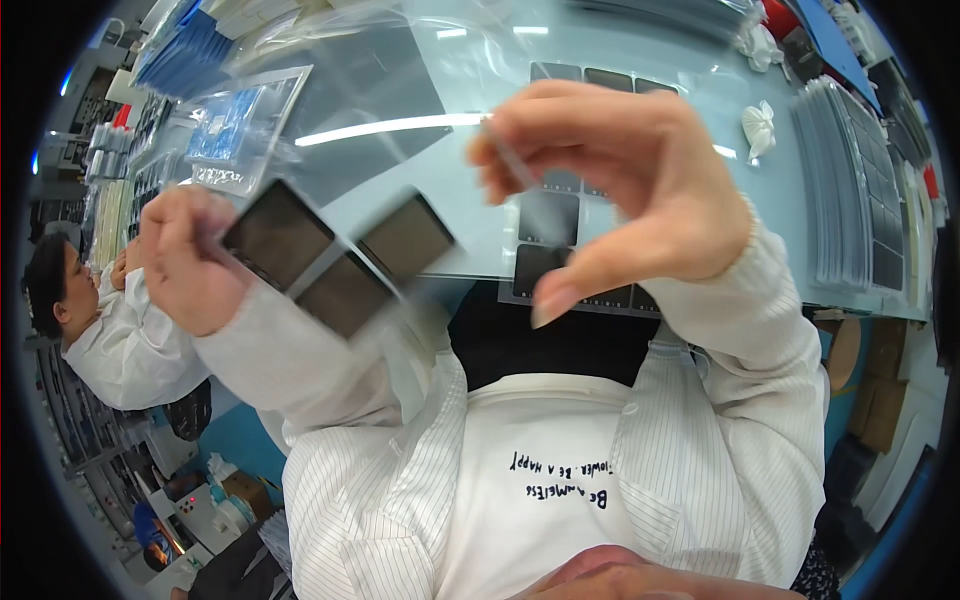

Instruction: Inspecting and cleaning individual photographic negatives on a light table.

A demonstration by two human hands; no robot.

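Observation:
My left hand (190, 260) is closed on the edge of a clear pocket sheet (342, 250), which is tilted and blurred by motion. Dark square panels (280, 235) sit in this sheet. My right hand (640, 185) is raised over the table, with fingers curled and thumb spread below them. A thin translucent piece (515, 160), seen almost edge-on and smeared, is at its fingertips. Beneath that hand, a second clear sheet with dark squares (548, 218) lies at the table's near edge, partly hidden by the hand.
On the right stands a stack of clear sheets with dark squares (850, 190). A crumpled white tissue (759, 130) lies near it. Plastic bags (240, 125) and blue sheets (185, 55) cover the left and far-left table. A co-worker in white (130, 330) sits at the left.

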